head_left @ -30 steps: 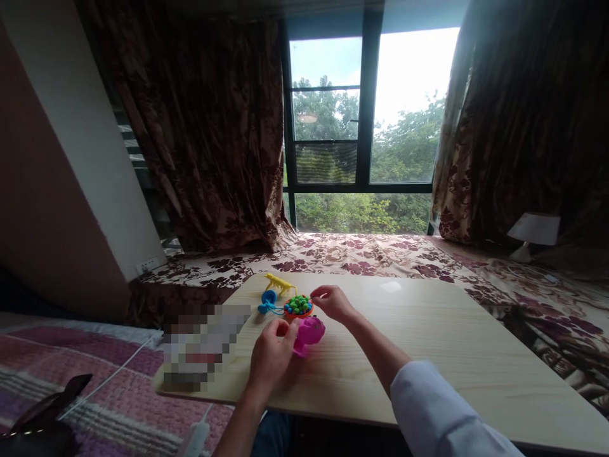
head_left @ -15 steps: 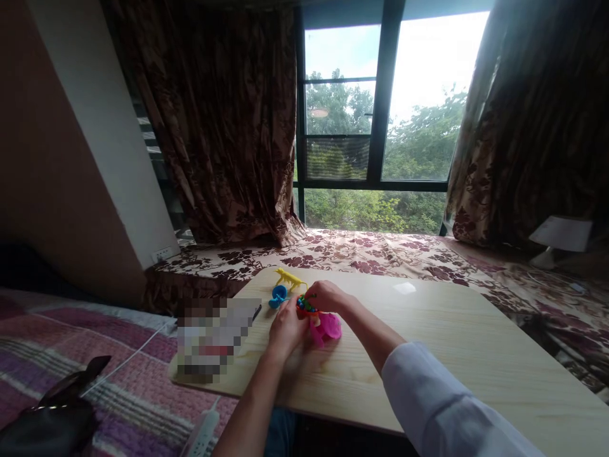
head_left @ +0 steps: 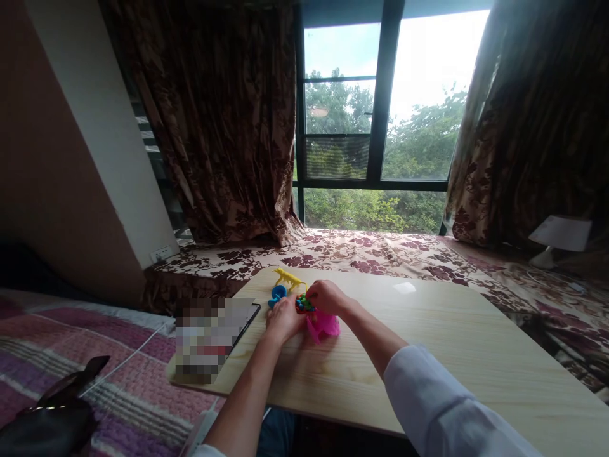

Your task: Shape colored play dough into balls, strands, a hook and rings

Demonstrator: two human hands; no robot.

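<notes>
A small orange dish of green and blue beads (head_left: 303, 306) sits on a pale wooden table (head_left: 428, 343). My left hand (head_left: 281, 319) and my right hand (head_left: 324, 296) both close around that dish, hiding most of it. A pink plastic toy (head_left: 324, 325) lies just in front of the dish, under my right wrist. Behind my hands stand a yellow toy animal (head_left: 289, 279) and a blue toy piece (head_left: 276, 294).
A blurred flat object (head_left: 209, 339) lies on the table's left end. A striped blanket (head_left: 109, 393) with a dark bag (head_left: 47, 419) is at the left. A floral window seat (head_left: 371, 254), dark curtains and a white lamp (head_left: 561, 238) lie beyond.
My left hand moved from the pink toy up to the bead dish, and my right hand closed over the dish too. The camera shifted slightly.
</notes>
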